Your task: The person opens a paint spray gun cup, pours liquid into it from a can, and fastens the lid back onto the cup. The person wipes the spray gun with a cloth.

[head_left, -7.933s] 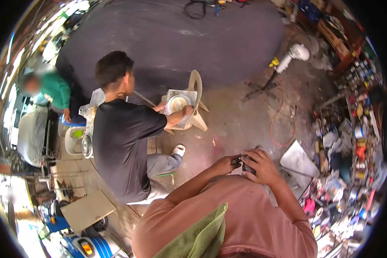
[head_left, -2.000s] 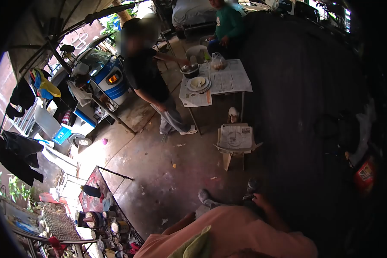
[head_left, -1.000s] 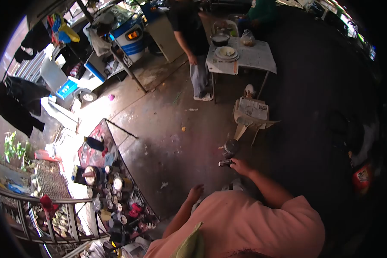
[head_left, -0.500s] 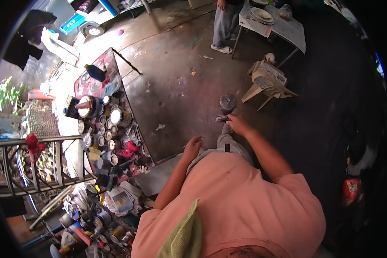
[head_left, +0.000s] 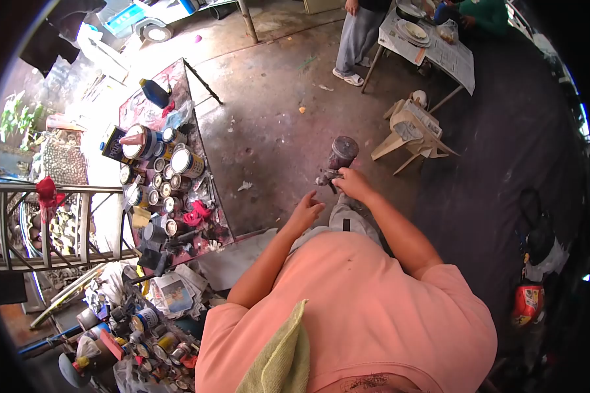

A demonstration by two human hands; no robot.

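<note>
In my right hand [head_left: 354, 184] is a spray gun [head_left: 343, 154] with a round, paint-stained cup on top. My fingers are closed around its handle, and the cup tilts slightly away to the right. My left hand [head_left: 306, 213] is just left of the gun, holding nothing. Its fingers are loosely apart, with the index finger pointing towards the gun's front end and a small gap between them.
Left of me, a stained table [head_left: 219, 196] carries paint cans [head_left: 187, 162], bottles and rags. A ladder [head_left: 65, 262] lies beside it. Ahead are a plastic stool [head_left: 406, 128], a paper-covered table [head_left: 462, 59] and a standing person [head_left: 360, 39]. Cans and newspapers [head_left: 177, 291] crowd the lower left.
The spray gun has tilted and moved slightly left in my right hand. My left hand has risen towards it, its fingers extending. The camera view has shifted a little.
</note>
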